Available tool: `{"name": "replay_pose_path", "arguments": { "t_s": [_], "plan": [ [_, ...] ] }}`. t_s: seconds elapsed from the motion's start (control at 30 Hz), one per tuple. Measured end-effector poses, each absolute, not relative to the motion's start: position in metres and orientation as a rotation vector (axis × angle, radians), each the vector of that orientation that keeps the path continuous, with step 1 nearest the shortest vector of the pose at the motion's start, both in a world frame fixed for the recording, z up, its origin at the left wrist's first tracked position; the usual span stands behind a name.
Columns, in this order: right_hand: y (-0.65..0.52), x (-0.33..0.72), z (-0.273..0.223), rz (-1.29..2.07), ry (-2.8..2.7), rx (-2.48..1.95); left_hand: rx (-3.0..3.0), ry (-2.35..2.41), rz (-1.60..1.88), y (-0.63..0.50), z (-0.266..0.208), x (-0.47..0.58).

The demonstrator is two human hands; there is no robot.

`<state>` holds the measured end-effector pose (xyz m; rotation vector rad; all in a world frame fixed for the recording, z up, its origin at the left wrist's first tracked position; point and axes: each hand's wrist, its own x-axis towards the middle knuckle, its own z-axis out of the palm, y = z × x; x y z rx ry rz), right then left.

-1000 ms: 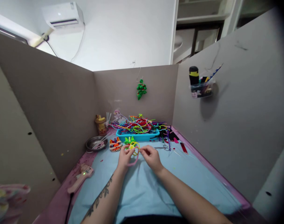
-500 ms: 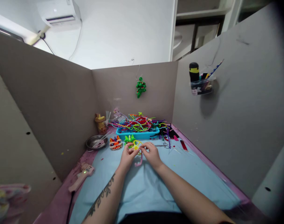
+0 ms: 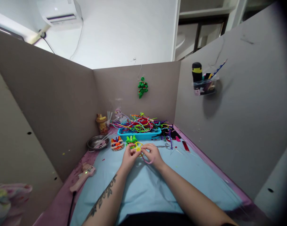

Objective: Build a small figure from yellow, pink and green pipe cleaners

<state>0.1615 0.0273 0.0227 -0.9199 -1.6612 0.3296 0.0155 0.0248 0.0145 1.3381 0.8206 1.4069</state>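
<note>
Between my fingertips is a small yellow pipe-cleaner piece point(image 3: 138, 148), with a loop standing up at its top. My left hand point(image 3: 129, 156) pinches its left side. My right hand point(image 3: 153, 154) is closed at its right side, where a pink pipe cleaner point(image 3: 146, 161) comes out and curves below the right fingers. Just behind my hands sits a green pipe-cleaner figure point(image 3: 131, 140), partly covered by the left fingers. To its left lies an orange and white pipe-cleaner figure point(image 3: 117, 143).
A blue tray point(image 3: 138, 136) heaped with colourful pipe cleaners stands at the back. Scissors point(image 3: 165, 146) lie right of my hands. A metal bowl point(image 3: 98, 143) and a pink glue gun point(image 3: 83, 179) are on the left. Grey panels point(image 3: 136, 69) enclose the table.
The pink pipe cleaner's free end has swung right and now bends in a curve under my right hand. Both hands stay in nearly the same place around the yellow piece.
</note>
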Motion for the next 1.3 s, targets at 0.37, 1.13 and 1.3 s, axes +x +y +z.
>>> {"name": "replay_pose_path", "arguments": {
  "t_s": [0.37,1.13,1.3],
  "plan": [
    [0.037,0.162,0.011,0.423,-1.694,-0.979,1.536,0.908,1.337,0.021,0.013,0.016],
    [0.020,0.162,0.022,0.712,-1.913,-0.711,1.173,0.948,1.491,0.028,0.021,0.009],
    [0.027,0.174,0.028,0.778,-1.524,-0.806,1.345,0.883,1.276,0.022,0.018,0.013]
  ]
}}
